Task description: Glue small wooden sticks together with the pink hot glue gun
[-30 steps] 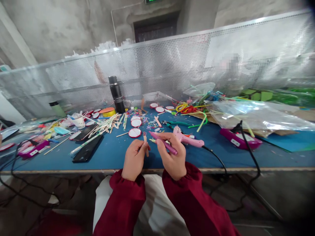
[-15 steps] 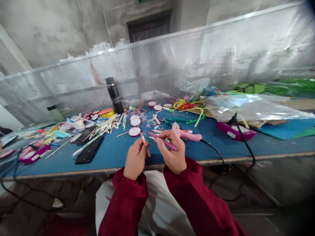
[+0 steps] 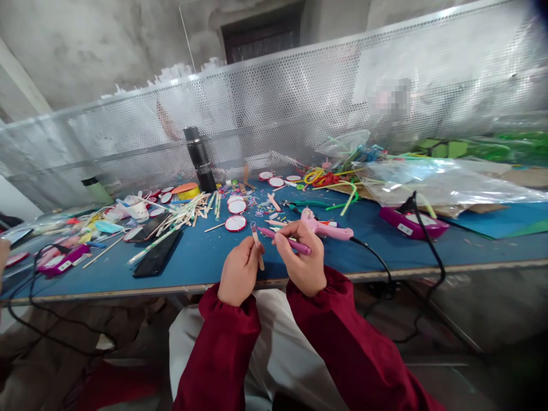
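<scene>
At the far left we see a purple box (image 3: 60,264) on the blue table (image 3: 205,260), then a black phone (image 3: 156,258) and a heap of wooden sticks (image 3: 184,216); our left hand (image 3: 238,273) pinches a wooden stick (image 3: 257,244) upright over the table's near edge; just beside it our right hand (image 3: 303,264) grips a pink marker (image 3: 284,241), tip aimed left at the stick; behind lies a pink glue gun (image 3: 326,229).

My hands: two, left hand (image 3: 238,273), right hand (image 3: 303,264)
Wooden stick (image 3: 257,241) held: one
Purple pen (image 3: 285,241) held: one
Pink glue gun (image 3: 326,228): one
Black flask (image 3: 199,159): one
</scene>
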Action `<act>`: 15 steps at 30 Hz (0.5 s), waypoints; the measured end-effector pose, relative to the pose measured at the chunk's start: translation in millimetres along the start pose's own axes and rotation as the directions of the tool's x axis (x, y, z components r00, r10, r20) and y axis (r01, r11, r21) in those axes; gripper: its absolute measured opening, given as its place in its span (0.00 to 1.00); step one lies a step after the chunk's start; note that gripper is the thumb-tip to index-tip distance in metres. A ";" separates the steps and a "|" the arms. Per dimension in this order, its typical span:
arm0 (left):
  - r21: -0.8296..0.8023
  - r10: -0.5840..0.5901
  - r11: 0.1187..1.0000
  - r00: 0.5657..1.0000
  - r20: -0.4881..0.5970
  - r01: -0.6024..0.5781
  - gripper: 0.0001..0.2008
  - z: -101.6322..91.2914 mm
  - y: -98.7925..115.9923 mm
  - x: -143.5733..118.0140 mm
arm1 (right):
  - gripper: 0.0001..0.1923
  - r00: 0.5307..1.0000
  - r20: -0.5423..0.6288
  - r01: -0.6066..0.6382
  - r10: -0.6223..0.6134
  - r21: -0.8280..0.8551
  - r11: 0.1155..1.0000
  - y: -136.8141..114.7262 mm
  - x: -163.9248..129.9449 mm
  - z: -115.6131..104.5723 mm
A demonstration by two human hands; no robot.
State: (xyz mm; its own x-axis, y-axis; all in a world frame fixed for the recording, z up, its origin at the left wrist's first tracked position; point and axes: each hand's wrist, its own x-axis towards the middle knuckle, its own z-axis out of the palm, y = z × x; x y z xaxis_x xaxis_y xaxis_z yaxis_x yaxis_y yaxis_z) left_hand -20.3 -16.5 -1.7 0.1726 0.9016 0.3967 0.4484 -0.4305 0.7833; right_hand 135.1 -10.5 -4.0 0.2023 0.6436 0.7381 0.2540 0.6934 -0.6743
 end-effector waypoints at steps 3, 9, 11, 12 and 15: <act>0.027 0.014 1.000 1.000 0.013 -0.015 0.18 -0.2 1.0 -0.5 | 0.07 1.000 0.002 0.028 -0.028 0.014 1.000 0.2 0.1 -0.3; 0.084 0.026 0.996 0.999 0.029 -0.028 0.17 -1.1 2.5 -1.0 | 0.07 0.998 -0.001 0.063 -0.063 0.002 0.998 -0.5 1.3 0.1; 0.089 0.028 0.996 0.999 0.029 -0.031 0.17 -1.5 3.0 -1.4 | 0.07 0.998 -0.006 0.068 -0.068 -0.004 0.998 -0.5 1.2 -0.1; 0.095 0.029 0.995 0.999 0.029 -0.032 0.17 -1.7 3.1 -1.7 | 0.07 0.998 -0.006 0.070 -0.070 -0.007 0.998 -0.5 1.2 -0.3; 0.113 0.029 0.993 0.999 0.025 -0.032 0.17 -1.7 3.2 -2.3 | 0.08 0.997 0.007 0.077 -0.077 -0.010 0.997 -0.7 1.1 -0.6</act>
State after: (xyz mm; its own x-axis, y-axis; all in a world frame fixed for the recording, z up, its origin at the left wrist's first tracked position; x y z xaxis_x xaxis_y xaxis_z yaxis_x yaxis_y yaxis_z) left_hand -20.8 -20.0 0.7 0.2078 0.8895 0.4069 0.5390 -0.4512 0.7113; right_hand 135.7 -10.4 -2.8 0.1758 0.5907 0.7875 0.2782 0.7376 -0.6153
